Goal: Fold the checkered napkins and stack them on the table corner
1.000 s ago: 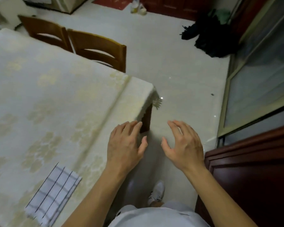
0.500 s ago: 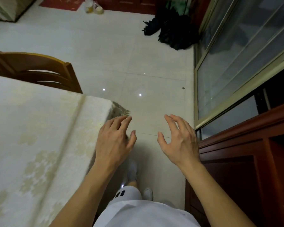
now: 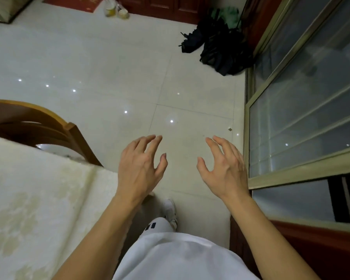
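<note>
No checkered napkin shows in the current view. My left hand (image 3: 140, 165) hovers over the floor just past the corner of the table (image 3: 38, 199), fingers spread and loosely bent, holding nothing. My right hand (image 3: 223, 168) hangs beside it to the right, also empty with fingers relaxed. The table carries a cream cloth with a pale floral pattern, and only its right corner is in view at the lower left.
A wooden chair (image 3: 34, 128) stands behind the table corner. Dark umbrellas (image 3: 220, 47) lie on the tiled floor at the back right. A glass sliding door (image 3: 303, 110) runs along the right, with a red-brown cabinet (image 3: 321, 249) below it.
The view has swung right and away from the table. The checkered napkin at the lower left has dropped out of sight. Both empty hands stayed held out in front, now over the floor.
</note>
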`<state>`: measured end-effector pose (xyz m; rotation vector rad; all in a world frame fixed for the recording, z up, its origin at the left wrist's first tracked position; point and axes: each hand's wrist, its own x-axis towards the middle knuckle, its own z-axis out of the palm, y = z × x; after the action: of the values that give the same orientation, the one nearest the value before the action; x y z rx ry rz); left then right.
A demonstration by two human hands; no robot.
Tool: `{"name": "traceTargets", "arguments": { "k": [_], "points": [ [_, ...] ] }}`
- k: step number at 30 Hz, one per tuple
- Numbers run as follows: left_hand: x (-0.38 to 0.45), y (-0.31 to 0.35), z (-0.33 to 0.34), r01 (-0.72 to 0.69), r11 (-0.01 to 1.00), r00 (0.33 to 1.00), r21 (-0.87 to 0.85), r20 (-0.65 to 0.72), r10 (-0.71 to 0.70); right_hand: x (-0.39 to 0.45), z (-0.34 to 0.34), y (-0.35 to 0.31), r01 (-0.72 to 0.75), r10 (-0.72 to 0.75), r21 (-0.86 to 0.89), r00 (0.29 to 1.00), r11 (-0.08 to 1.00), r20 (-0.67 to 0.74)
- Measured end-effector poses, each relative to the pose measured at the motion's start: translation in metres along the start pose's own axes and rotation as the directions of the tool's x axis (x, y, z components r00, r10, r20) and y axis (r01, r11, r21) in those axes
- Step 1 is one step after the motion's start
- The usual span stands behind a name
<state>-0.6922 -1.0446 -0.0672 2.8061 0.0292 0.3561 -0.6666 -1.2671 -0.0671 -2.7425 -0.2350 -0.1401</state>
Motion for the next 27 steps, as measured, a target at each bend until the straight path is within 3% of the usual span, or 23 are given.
{"name": "traceTargets", "arguments": {
  "k": [9,15,27],
  "points": [
    [0.108,-0.041,0.013,0.072,0.995,0.996,0.074,0.043,-0.075,0.128,0.03,-0.028,0.083,-0.084,0.029,0.996,0.996,0.041],
    [0.161,-0.062,0.034,0.128,0.99,0.992,0.057,-0.017,-0.127,0.203,0.053,-0.033,0.154,-0.159,0.069,0.985,0.986,0.066],
    [0.331,-0.083,0.077,0.38,0.916,0.925,0.128,-0.047,-0.377,0.427,0.09,-0.016,0.278,-0.307,0.183,0.939,0.943,0.154]
  ]
}}
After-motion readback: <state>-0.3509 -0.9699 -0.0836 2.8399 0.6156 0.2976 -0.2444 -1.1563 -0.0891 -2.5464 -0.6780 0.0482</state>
